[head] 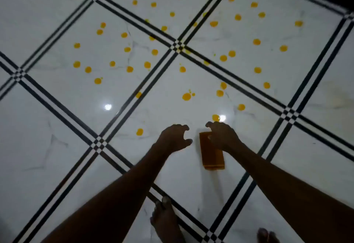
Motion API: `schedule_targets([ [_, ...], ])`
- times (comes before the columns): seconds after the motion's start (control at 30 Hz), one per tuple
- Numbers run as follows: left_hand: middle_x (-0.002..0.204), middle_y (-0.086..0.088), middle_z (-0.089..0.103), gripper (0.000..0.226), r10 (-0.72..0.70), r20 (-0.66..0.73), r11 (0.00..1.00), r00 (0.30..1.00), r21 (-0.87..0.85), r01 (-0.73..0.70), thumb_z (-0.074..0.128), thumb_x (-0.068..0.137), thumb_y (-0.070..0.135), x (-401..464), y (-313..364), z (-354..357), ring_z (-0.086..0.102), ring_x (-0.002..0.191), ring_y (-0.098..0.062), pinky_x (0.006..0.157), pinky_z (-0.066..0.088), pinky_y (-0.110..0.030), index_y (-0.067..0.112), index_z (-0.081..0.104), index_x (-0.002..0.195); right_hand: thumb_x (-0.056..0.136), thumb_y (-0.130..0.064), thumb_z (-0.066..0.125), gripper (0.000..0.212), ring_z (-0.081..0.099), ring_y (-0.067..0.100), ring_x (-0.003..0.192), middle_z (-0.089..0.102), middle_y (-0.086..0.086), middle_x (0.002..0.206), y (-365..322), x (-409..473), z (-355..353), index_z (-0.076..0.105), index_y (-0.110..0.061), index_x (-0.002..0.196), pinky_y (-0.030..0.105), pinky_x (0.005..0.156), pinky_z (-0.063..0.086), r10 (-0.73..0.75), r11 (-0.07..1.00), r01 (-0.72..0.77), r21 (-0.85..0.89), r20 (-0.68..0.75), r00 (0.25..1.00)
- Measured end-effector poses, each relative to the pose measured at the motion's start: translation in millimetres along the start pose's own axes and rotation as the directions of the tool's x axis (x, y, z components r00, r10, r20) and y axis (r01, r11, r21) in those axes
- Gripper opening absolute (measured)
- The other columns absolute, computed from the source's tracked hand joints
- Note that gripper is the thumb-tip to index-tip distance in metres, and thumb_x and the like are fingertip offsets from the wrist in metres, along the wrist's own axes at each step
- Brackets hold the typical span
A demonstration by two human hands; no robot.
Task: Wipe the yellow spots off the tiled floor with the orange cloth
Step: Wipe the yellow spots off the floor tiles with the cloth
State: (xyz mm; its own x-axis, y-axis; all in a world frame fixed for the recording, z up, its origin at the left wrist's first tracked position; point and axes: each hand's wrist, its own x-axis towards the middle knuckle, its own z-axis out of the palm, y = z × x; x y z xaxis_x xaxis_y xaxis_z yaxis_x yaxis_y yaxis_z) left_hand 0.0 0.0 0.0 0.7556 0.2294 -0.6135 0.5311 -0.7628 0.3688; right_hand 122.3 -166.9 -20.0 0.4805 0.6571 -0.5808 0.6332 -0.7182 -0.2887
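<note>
— Head view first: what are the hands doing?

— The left hand hangs over the white tiled floor with fingers curled like a claw, thumb apart, holding nothing. The right hand is beside it, fingers bent too, its thumb and fingertips at the far end of the orange cloth.

— Is it gripping the cloth?

— It seems to pinch the cloth's far edge, though blur makes the contact hard to judge.

— Where does the cloth lie?

— Folded into a long strip, it runs from under the right hand toward the near side, just right of the left hand.

— And the yellow spots?

— Scattered across the tiles beyond both hands, the nearest one just past the right fingertips, another left of the left hand. Bare feet show at the near edge.
</note>
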Motion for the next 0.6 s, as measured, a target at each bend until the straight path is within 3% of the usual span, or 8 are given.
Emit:
schedule_targets([
  [0.07, 0.124, 0.001, 0.064, 0.050, 0.017, 0.018, 1.000, 1.000, -0.001, -0.017, 0.065, 0.087, 0.045, 16, -9, 13, 0.055, 0.120, -0.020, 0.100, 0.045, -0.034, 0.023, 0.057, 0.131, 0.092, -0.020, 0.061, 0.054, 0.055, 0.031, 0.120, 0.058, 0.011, 0.130, 5, 14, 18, 0.045, -0.015, 0.143, 0.041, 0.095, 0.049, -0.043, 0.998, 0.043, -0.049, 0.014, 0.999],
  [0.17, 0.113, 0.005, 0.070, 0.042, 0.037, 0.018, 0.999, 0.999, -0.029, -0.037, 0.067, 0.085, 0.045, 43, -25, 33, 0.059, 0.111, -0.015, 0.092, 0.046, -0.028, 0.025, 0.063, 0.122, 0.086, -0.024, 0.067, 0.038, 0.058, 0.032, 0.105, 0.063, 0.013, 0.112, 13, 39, 43, 0.058, -0.009, 0.120, 0.041, 0.083, 0.050, -0.146, 0.973, 0.146, -0.179, 0.014, 0.989],
  [0.27, 0.105, 0.004, 0.074, 0.041, 0.103, 0.041, 0.989, 0.994, -0.107, -0.098, 0.073, 0.083, 0.043, 60, -29, 43, 0.064, 0.102, -0.011, 0.090, 0.045, -0.023, 0.023, 0.067, 0.118, 0.078, -0.024, 0.074, 0.025, 0.060, 0.022, 0.092, 0.067, 0.003, 0.096, 21, 53, 42, 0.067, -0.012, 0.100, 0.030, 0.070, 0.044, -0.177, 0.984, 0.178, -0.014, 0.013, 0.984],
  [0.33, 0.100, 0.004, 0.076, 0.041, 0.150, 0.127, 0.966, 0.980, -0.231, -0.118, 0.080, 0.078, 0.040, 65, -30, 42, 0.065, 0.088, -0.002, 0.080, 0.045, -0.014, 0.022, 0.070, 0.113, 0.073, -0.020, 0.078, 0.018, 0.058, 0.014, 0.080, 0.063, -0.007, 0.080, 27, 56, 30, 0.066, -0.019, 0.086, 0.024, 0.061, 0.037, -0.218, 0.969, 0.213, 0.128, 0.020, 0.976],
  [0.43, 0.092, 0.005, 0.076, 0.030, 0.219, 0.203, 0.922, 0.954, -0.364, -0.135, 0.085, 0.073, 0.036, 65, -24, 34, 0.067, 0.081, -0.001, 0.077, 0.050, -0.017, 0.023, 0.073, 0.097, 0.076, -0.018, 0.079, 0.017, 0.061, 0.013, 0.078, 0.064, -0.010, 0.076, 31, 50, 4, 0.062, -0.019, 0.080, 0.030, 0.069, 0.048, -0.296, 0.921, 0.287, 0.263, -0.006, 0.955],
  [0.5, 0.083, 0.001, 0.075, 0.022, 0.241, 0.165, 0.913, 0.956, -0.372, -0.166, 0.083, 0.075, 0.033, 64, -17, 24, 0.068, 0.077, -0.007, 0.072, 0.050, -0.019, 0.018, 0.073, 0.087, 0.080, -0.020, 0.078, 0.017, 0.063, 0.009, 0.080, 0.067, -0.009, 0.079, 32, 42, -17, 0.062, -0.024, 0.081, 0.032, 0.073, 0.050, -0.312, 0.896, 0.311, 0.316, -0.049, 0.949],
  [0.6, 0.078, 0.003, 0.073, 0.013, 0.264, 0.048, 0.915, 0.963, -0.329, -0.234, 0.080, 0.079, 0.029, 65, -4, -6, 0.064, 0.067, -0.003, 0.063, 0.045, -0.011, 0.023, 0.070, 0.085, 0.082, -0.023, 0.076, 0.020, 0.062, 0.003, 0.080, 0.065, -0.014, 0.078, 33, 33, -50, 0.058, -0.030, 0.081, 0.032, 0.075, 0.051, -0.361, 0.872, 0.394, 0.292, -0.160, 0.919],
])
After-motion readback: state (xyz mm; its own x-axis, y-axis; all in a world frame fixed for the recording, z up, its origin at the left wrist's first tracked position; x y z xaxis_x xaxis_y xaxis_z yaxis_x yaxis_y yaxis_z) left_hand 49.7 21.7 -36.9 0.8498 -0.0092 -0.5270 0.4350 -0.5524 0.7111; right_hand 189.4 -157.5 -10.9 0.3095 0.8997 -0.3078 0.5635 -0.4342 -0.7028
